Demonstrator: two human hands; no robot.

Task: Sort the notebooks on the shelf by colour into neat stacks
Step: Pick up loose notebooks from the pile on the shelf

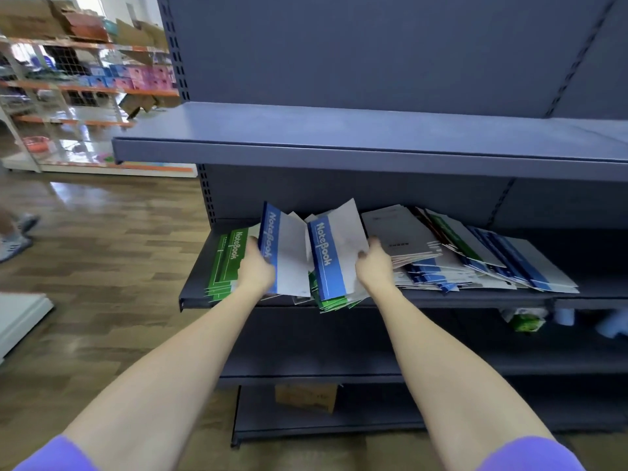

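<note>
Hands first: your left hand (257, 266) grips one blue notebook (277, 253); your right hand (372, 263) grips another blue one (331, 260), both lifted above the green stack (226, 263) on the shelf (475, 297).

Bright daylight floods in from the upper left, washing out the background racks (85, 83) and leaving glare on the wooden floor (102, 232). The grey shelving (339, 154) sits dimmer, its lower tiers in shadow. Wide-angle distortion bends the edges; the whole frame looks slightly soft.

Both hands (258, 266) (372, 263) fwd, gripping.
</note>
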